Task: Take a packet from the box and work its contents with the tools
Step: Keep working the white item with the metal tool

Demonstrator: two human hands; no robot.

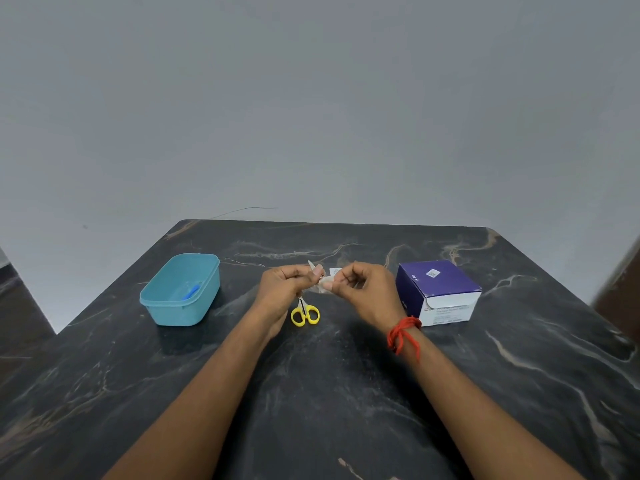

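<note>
A small white packet [325, 281] is held above the middle of the dark marble table [329, 393]. My left hand [285, 289] pinches its left side and my right hand [363, 289] pinches its right side, fingers curled. A thin flap of the packet sticks up above my left fingers. Yellow-handled scissors [304, 314] lie on the table just under my hands. The purple and white box [438, 292] stands to the right of my right hand.
A teal plastic tub [166, 306] stands at the left with a small blue item [191, 292] inside. A red thread [403, 336] is tied round my right wrist. A grey wall rises behind the table's far edge.
</note>
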